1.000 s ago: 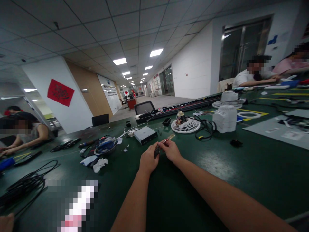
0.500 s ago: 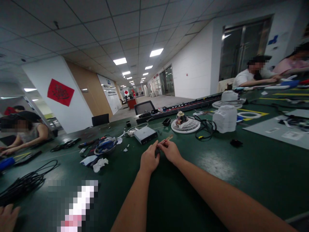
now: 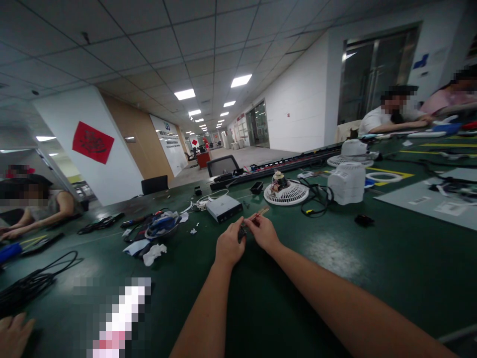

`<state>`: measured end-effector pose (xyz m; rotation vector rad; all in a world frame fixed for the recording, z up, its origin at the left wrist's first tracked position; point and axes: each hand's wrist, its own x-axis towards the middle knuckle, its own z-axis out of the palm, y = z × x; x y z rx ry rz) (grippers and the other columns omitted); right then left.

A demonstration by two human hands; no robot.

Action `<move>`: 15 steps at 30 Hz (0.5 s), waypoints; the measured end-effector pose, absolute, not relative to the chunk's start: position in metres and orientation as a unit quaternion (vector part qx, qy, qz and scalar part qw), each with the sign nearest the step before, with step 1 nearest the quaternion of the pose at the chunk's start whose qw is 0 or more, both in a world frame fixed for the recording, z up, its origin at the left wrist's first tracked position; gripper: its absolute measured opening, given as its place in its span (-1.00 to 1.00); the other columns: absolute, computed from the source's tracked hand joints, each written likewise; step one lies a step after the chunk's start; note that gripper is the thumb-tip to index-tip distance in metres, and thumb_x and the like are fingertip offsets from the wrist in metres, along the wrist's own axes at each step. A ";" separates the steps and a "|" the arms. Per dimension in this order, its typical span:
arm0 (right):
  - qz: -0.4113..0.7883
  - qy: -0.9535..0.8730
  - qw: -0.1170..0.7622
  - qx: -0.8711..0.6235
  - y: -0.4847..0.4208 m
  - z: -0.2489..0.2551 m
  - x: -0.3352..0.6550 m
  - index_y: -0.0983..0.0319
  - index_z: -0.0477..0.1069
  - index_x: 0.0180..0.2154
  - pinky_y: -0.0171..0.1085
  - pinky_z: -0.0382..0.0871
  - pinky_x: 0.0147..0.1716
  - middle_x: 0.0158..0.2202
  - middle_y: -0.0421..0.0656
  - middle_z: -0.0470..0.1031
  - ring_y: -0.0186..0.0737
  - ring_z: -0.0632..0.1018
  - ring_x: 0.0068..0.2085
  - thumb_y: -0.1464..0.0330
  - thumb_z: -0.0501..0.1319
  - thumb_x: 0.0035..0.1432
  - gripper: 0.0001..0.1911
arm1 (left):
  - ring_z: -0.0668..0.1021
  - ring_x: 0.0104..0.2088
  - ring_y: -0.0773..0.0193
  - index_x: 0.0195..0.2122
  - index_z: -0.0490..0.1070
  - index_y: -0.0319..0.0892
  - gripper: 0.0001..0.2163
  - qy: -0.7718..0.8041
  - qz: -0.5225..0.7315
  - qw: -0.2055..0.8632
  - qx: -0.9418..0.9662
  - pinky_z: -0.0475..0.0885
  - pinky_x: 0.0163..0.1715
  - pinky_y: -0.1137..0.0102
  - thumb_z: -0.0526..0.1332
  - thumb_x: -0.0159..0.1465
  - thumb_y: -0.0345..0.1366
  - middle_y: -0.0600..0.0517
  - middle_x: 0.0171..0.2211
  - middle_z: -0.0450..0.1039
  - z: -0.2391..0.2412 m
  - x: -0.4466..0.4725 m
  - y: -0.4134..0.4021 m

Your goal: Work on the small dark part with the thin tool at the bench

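Observation:
Both my hands meet over the green table, just in front of a silver disc drive (image 3: 224,208). My left hand (image 3: 229,244) is closed around a small dark part (image 3: 242,232), mostly covered by the fingers. In a pinch, my right hand (image 3: 265,233) grips a thin, see-through, reddish strip-like piece (image 3: 260,214) that points up to the right. Its lower end meets my left fingertips; whether it touches the dark part cannot be made out. Beyond my right hand lies a round white fan grille (image 3: 286,194) with an exposed motor (image 3: 278,183) on top.
Left of my hands are a bowl of cloths and tools (image 3: 163,226) and crumpled white tissue (image 3: 154,254). Another person's hand (image 3: 15,330) rests near a black cable bundle (image 3: 32,288). To the right stand a white plastic housing (image 3: 347,183) and a small black part (image 3: 364,220).
My hands stay nearly in place, with the thin piece shifted slightly. At the far left, the cable bundle has moved left and the other person's hand has moved a little right.

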<state>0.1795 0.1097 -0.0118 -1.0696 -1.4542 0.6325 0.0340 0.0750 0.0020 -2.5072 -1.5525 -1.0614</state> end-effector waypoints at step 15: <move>0.359 -0.634 0.553 -0.404 0.116 -0.017 0.181 0.25 0.43 -0.43 -0.30 0.33 -0.45 -0.49 -0.16 0.53 -0.23 0.50 -0.47 0.19 0.20 0.08 -0.75 | 0.49 0.02 0.18 0.18 0.23 -0.09 -0.51 -0.483 -0.349 0.014 -0.803 0.37 0.09 0.28 0.18 0.20 -0.41 -0.04 0.06 0.42 -0.002 0.033 0.078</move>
